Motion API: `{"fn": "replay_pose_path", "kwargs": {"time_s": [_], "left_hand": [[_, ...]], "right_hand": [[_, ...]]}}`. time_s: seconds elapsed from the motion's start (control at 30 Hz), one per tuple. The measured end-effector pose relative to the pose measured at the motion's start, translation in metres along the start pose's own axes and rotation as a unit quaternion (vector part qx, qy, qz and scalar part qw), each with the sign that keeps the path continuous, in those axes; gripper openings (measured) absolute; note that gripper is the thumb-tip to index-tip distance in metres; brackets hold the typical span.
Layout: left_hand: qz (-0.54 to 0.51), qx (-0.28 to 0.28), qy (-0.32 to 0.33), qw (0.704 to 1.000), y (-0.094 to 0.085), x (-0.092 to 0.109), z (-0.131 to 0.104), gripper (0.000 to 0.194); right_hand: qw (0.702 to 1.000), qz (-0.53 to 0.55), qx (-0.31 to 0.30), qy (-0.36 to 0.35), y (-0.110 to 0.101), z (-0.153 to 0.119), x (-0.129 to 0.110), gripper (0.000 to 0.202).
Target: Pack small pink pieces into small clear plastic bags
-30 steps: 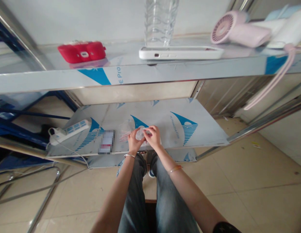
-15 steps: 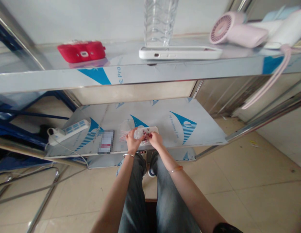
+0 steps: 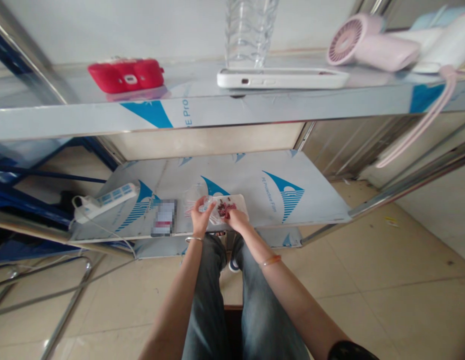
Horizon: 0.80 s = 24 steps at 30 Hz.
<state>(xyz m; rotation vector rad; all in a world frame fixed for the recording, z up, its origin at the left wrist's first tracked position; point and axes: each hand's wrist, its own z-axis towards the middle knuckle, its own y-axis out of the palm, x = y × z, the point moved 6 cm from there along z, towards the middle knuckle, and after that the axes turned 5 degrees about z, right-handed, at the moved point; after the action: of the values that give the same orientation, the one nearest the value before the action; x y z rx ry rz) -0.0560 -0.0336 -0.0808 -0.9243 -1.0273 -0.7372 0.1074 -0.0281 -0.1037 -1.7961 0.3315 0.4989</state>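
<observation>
A white tray [image 3: 241, 202] with several small dark red pieces [image 3: 225, 206] lies near the front edge of the lower shelf. My right hand [image 3: 236, 220] reaches over the tray's front, its fingertips closed together at the red pieces; what they pinch is too small to make out. Left of the tray, my left hand [image 3: 201, 216] has its thumb and fingers around a clear plastic bag [image 3: 207, 201]. More clear plastic with pinkish strips [image 3: 189, 206] lies on the shelf beside that hand.
A phone [image 3: 164, 218] and a white power strip [image 3: 108, 200] with its cable lie to the left. Above, the upper shelf [image 3: 292, 107] holds a red case [image 3: 127, 76], a white-cased phone [image 3: 281, 80], a clear bottle [image 3: 249, 35] and a pink fan [image 3: 371, 44] with a hanging strap.
My left hand has moved slightly left with the clear bag, away from the tray. My right hand has shifted a little down, and more of the tray and red pieces shows.
</observation>
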Motion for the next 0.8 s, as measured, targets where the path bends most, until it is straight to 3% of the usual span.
{"fn": "replay_pose_path", "kwargs": {"time_s": [0.23,0.43,0.8], "left_hand": [[-0.008,-0.016,-0.005,1.0,0.002,0.0013,-0.0012,0.052],[-0.029,-0.023,-0.026,0.999,0.0008,-0.0009,0.0002,0.049],[-0.007,0.011,0.007,1.0,-0.0029,0.0017,-0.0004,0.05]], "right_hand": [[1.0,-0.004,0.03,-0.008,-0.0071,-0.0038,-0.0068,0.03],[0.999,-0.01,0.034,-0.007,-0.007,-0.002,-0.0104,0.024],[0.999,-0.024,0.038,0.017,-0.0071,-0.005,-0.0051,0.023]]}}
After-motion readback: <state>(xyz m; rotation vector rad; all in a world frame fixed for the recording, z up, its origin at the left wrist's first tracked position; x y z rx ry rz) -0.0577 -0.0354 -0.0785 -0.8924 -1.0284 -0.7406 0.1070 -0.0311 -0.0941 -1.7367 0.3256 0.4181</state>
